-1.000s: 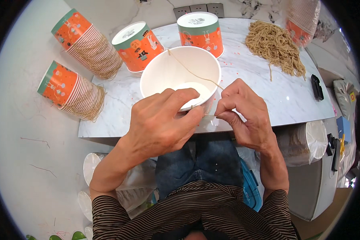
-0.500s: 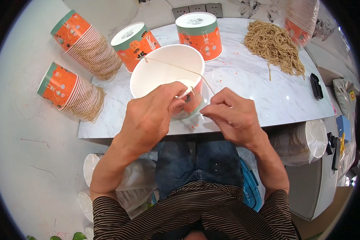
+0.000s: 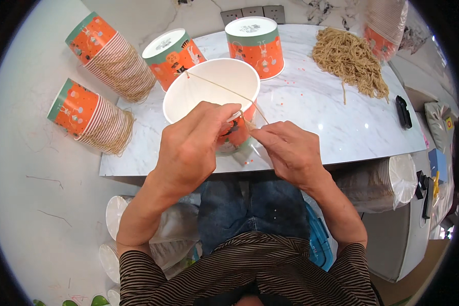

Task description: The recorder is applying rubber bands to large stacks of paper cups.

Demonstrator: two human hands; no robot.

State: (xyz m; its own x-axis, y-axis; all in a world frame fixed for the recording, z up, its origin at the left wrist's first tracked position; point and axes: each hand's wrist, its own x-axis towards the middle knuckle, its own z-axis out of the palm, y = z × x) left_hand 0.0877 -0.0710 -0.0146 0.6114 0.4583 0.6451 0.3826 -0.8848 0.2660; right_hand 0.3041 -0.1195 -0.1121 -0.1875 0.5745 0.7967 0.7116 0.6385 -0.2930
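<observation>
Left hand [image 3: 194, 145]: centre of frame, back up, fingers curled and closed in a grip, thumb tip toward the right.
Right hand [image 3: 285, 150]: just right of centre, fingertips pinched shut, pointing toward the left hand.
Forearms: bare, rising from lower edge, converging.

Brightness: the scene was bright and evenly lit.
Glare: small white highlights sat on the marble table [image 3: 336, 127] right of centre.
Shadows: soft, short ones lay beside the cup stacks [image 3: 94, 117] at upper left.
Distortion: fisheye bent the table edges; black vignette filled the corners.
Focus: the centre was sharp; the upper right rim was blurred.
</observation>
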